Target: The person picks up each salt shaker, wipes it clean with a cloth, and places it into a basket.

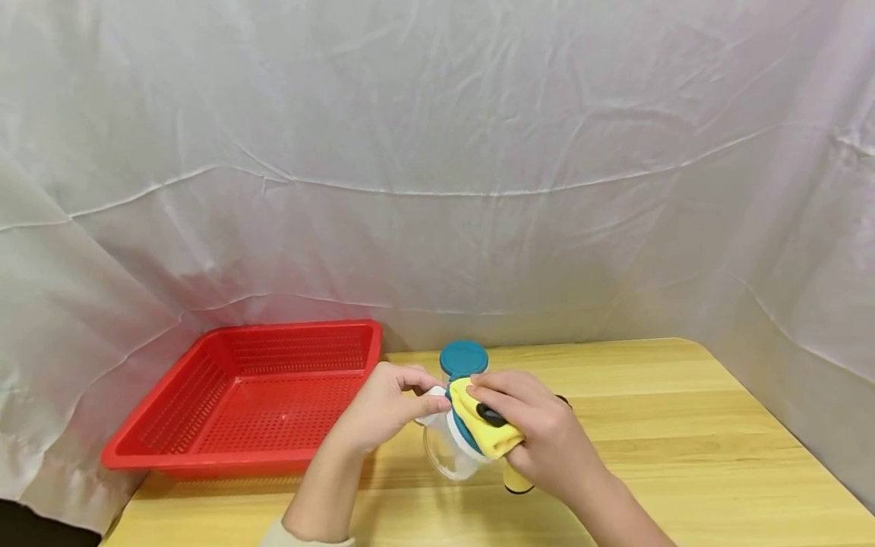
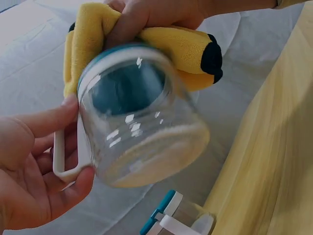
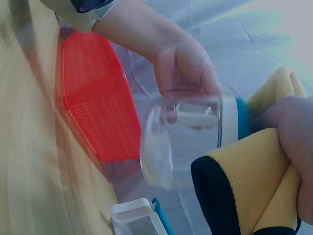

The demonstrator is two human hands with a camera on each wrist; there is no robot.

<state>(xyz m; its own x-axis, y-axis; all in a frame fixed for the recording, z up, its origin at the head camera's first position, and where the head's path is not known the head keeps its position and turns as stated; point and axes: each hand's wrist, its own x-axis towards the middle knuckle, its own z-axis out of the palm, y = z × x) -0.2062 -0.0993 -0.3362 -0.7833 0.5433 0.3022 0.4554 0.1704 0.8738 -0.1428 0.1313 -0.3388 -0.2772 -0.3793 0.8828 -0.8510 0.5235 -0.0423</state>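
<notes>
Between my hands, above the table, a clear jar [image 2: 146, 142] with a white handle and a teal-and-white lid is held tilted. My left hand [image 1: 383, 406] grips its white handle [image 2: 59, 152], fingers curled round it. With my right hand [image 1: 536, 418] I hold a folded yellow cloth [image 1: 481, 425] with black edging, pressed against the teal lid [image 3: 243, 119]. The cloth covers most of the lid in the head view. In the left wrist view the jar looks see-through, with no contents that I can make out.
A second container with a teal lid [image 1: 464, 357] stands on the table just behind the hands. To the left is a red perforated basket [image 1: 273, 456]. The wooden table [image 1: 683, 441] runs to the right, and a grey-white curtain [image 1: 437, 152] hangs behind.
</notes>
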